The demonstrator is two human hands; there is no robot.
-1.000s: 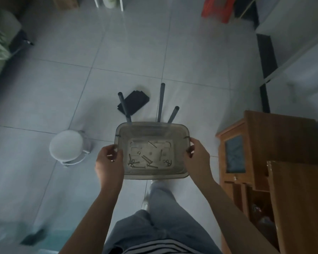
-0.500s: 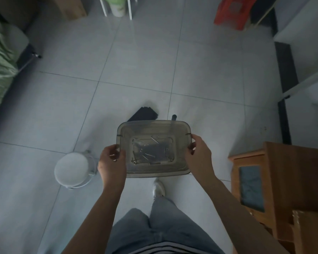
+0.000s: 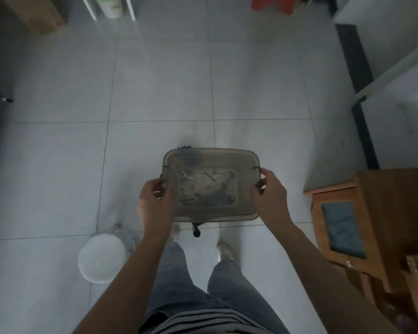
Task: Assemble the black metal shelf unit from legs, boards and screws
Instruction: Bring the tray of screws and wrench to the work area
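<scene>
Carrying the clear bin (image 3: pixel 210 165) of screws (image 3: pixel 206 189) level in front of me, I have my left hand (image 3: pixel 155 201) clamped on its left rim and my right hand (image 3: pixel 270 191) curled round the right rim. A black leg end (image 3: pixel 196 231) pokes out on the floor below, between my shoes. I judge the trick is a flat, steady hold, then lowering it beside the parts without rattling the hardware out.
</scene>
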